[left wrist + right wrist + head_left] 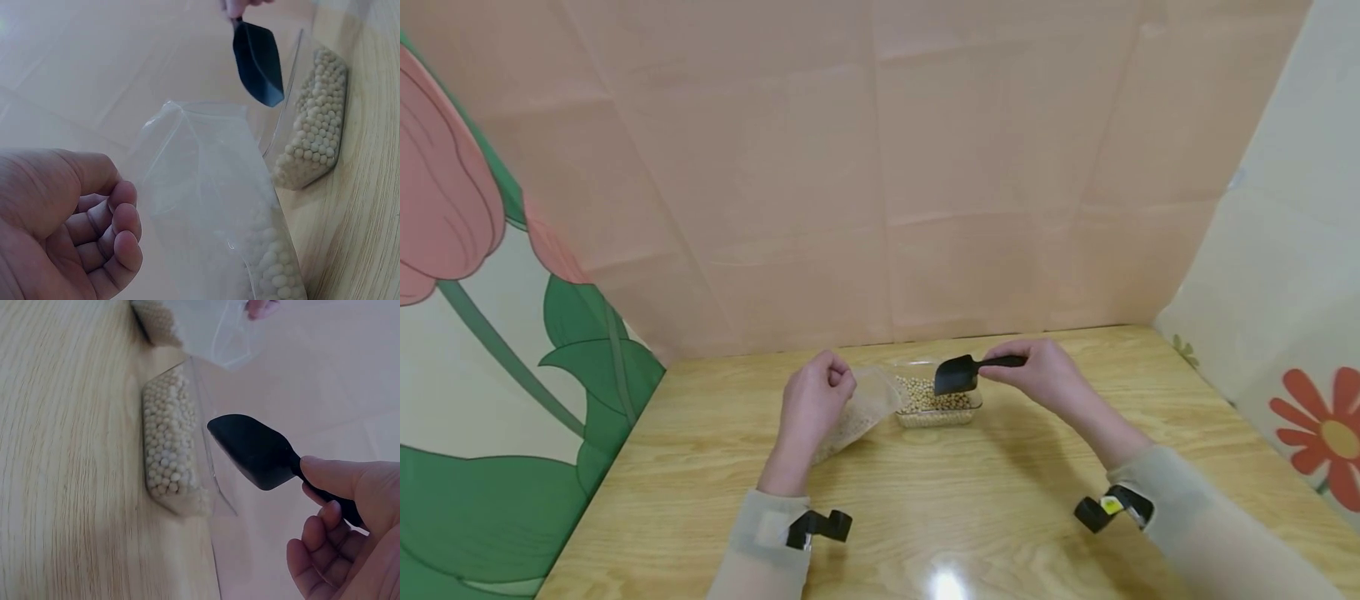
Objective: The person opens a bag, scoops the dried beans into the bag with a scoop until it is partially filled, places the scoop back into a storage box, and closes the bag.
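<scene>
My right hand [1041, 373] grips the handle of a small black scoop [957, 377], which it holds tilted over a clear rectangular container [934, 420]. Pale round beans [165, 434] lie inside that container. No beans show in the scoop's bowl in the left wrist view. To the left, my left hand [816, 398] pinches the edge of a clear plastic bag [194, 169] between thumb and forefinger, its other fingers curled. The bag stands beside the container with its top towards it, and more beans [275, 269] sit in its lower part.
Everything stands on a wood-grain table [910, 508]. A pink sheet [880, 208] hangs along its back edge. Flower-patterned coverings stand at the sides, a tulip [445, 183] on the left and a red flower [1337, 437] on the right.
</scene>
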{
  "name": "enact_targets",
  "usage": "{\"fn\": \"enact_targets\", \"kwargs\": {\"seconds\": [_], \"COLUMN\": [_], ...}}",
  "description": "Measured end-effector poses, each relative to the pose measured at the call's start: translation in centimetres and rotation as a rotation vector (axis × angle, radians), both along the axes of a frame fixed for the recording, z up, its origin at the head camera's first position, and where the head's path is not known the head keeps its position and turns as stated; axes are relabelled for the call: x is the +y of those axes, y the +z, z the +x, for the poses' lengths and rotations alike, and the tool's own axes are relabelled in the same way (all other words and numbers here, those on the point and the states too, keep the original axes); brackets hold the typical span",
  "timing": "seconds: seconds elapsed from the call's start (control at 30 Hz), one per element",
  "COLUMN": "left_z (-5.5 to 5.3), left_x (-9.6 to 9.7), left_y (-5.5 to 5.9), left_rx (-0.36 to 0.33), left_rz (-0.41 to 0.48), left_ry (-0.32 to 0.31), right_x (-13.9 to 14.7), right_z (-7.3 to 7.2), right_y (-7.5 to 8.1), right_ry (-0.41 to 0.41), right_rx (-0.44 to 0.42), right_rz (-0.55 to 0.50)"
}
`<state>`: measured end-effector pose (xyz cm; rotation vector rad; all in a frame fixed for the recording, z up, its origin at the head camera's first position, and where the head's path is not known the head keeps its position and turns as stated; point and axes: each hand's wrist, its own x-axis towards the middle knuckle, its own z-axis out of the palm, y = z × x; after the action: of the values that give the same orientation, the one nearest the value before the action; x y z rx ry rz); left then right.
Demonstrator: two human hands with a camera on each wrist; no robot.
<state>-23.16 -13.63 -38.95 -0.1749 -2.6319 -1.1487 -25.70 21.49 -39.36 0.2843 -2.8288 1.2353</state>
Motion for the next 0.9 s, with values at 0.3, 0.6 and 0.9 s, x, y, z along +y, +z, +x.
{"fn": "enact_targets", "kwargs": {"seconds": [0.3, 0.6, 0.9], "left_z": [-0.1, 0.1, 0.1], "left_x": [0.0, 0.0, 0.0], "left_y": [-0.1, 0.0, 0.0], "left_rx": [0.004, 0.006, 0.003], "left_rz": [-0.010, -0.007, -0.006], "left_ry": [0.001, -0.003, -0.006], "right_x": [0.3, 0.5, 0.3], "right_z": [-0.7, -1.3, -1.9], "right_y": [-0.2, -0.1, 0.2], "right_ry": [0.034, 0.060, 0.114], "right_rx": [0.028, 0.018, 0.016], "right_rz": [0.078, 0.131, 0.175]}}
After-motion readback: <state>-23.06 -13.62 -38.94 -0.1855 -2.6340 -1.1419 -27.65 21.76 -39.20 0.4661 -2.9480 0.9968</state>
